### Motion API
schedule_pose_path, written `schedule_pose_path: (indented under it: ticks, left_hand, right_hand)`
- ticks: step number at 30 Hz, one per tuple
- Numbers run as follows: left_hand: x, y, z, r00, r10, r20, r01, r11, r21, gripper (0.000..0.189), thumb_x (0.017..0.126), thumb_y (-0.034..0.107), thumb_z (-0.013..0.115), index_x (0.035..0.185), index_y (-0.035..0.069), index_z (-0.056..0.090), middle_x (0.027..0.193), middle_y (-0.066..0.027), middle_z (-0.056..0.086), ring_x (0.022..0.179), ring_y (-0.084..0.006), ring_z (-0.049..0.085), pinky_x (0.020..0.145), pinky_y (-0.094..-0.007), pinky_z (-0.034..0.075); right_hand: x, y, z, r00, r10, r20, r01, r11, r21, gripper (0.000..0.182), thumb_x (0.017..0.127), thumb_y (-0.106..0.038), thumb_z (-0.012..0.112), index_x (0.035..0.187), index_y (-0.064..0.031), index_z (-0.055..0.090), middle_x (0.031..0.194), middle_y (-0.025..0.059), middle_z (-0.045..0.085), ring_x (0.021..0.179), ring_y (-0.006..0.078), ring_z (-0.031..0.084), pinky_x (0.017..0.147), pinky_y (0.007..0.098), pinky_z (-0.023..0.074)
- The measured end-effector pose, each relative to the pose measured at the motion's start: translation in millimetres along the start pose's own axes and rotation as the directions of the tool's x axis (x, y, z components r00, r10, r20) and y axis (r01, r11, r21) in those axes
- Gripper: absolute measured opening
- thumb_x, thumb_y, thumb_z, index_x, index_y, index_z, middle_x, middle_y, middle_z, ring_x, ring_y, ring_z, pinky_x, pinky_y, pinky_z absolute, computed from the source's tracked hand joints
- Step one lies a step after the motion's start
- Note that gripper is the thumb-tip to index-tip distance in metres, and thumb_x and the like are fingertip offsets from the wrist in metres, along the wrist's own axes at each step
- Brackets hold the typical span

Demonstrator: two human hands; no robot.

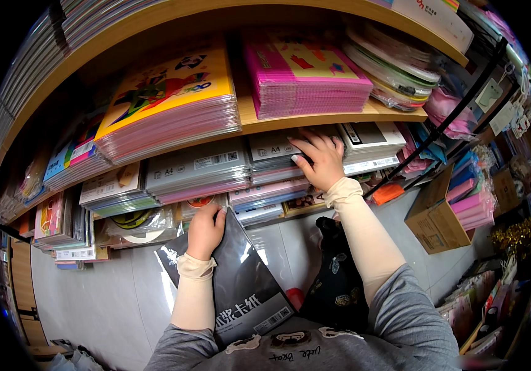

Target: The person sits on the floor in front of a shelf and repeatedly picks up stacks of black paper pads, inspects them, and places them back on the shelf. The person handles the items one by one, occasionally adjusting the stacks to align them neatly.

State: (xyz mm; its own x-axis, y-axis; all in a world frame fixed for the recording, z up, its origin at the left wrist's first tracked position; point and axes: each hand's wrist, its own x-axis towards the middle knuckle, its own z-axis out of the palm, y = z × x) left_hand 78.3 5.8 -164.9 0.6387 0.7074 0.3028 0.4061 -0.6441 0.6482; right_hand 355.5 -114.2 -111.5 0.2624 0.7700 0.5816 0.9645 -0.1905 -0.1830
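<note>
My left hand (206, 230) grips the top edge of a black pack of card paper in a clear plastic sleeve (247, 264), which hangs down in front of my body and bears white writing and a barcode. My right hand (317, 156) rests with spread fingers on a stack of dark A4 paper packs (272, 150) on a lower shelf, its fingertips on the top pack. Left of that stack lies a stack of grey A4 packs (196, 169), and right of it a stack of white-edged packs with a black cover (373, 139).
Above, a wooden shelf (288, 121) holds yellow-covered packs (168, 97), pink-edged packs (309, 74) and round bagged items (393, 69). A black metal post (451, 116) stands at the right, near a cardboard box (432, 222) of rolls on the grey tiled floor (93, 297).
</note>
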Motion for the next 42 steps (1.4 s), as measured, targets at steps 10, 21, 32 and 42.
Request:
schedule_pose_path:
  ticks: [10,21,32,42]
  left_hand:
    - [2,4,3,1.0,0.01,0.005,-0.01,1.0,0.016,0.014,0.08,0.014,0.059,0.084,0.0,0.061,0.082,-0.0181,0.061,0.08,-0.0365,0.057,0.069,-0.0412,0.046]
    - [4,25,3,0.987,0.112,-0.111,-0.121,0.989,-0.082,0.011,0.081,0.009,0.059,0.086,0.0,0.06,0.081,-0.0164,0.06,0.078,-0.0346,0.057,0.069,-0.0386,0.045]
    - [-5,77,-15,0.965,0.215,-0.151,-0.228,0.971,-0.072,0.029,0.081,0.005,0.058,0.109,0.001,0.057,0.104,-0.0173,0.058,0.098,-0.0338,0.054,0.086,-0.0375,0.043]
    - [-65,112,-38,0.981,0.18,0.068,-0.156,0.951,-0.266,0.054,0.074,0.013,0.068,0.124,0.005,0.05,0.131,-0.0166,0.041,0.119,-0.0322,0.042,0.1,-0.0396,0.034]
  right_hand:
    - [-8,-8,3,0.997,0.062,0.052,-0.053,0.985,-0.165,0.051,0.083,-0.034,0.055,0.132,-0.023,0.042,0.139,0.0085,0.035,0.127,0.0324,0.03,0.1,0.0629,0.0155]
    - [-193,-122,-16,0.431,-0.001,0.902,-0.852,0.329,0.407,0.076,0.079,-0.038,0.068,0.136,-0.0011,0.032,0.112,0.0196,0.058,0.101,0.0259,0.058,0.086,0.034,0.0456]
    - [-249,-94,-56,0.775,0.131,0.618,-0.632,0.158,0.759,0.047,0.088,-0.007,0.058,0.129,0.0048,0.039,0.12,0.0105,0.051,0.112,0.0142,0.047,0.094,0.0258,0.0379]
    - [-220,-8,-115,0.791,0.436,0.429,-0.492,0.037,0.87,0.048,0.082,0.0,0.059,0.128,0.0016,0.042,0.119,0.007,0.054,0.109,0.014,0.048,0.096,0.0273,0.0364]
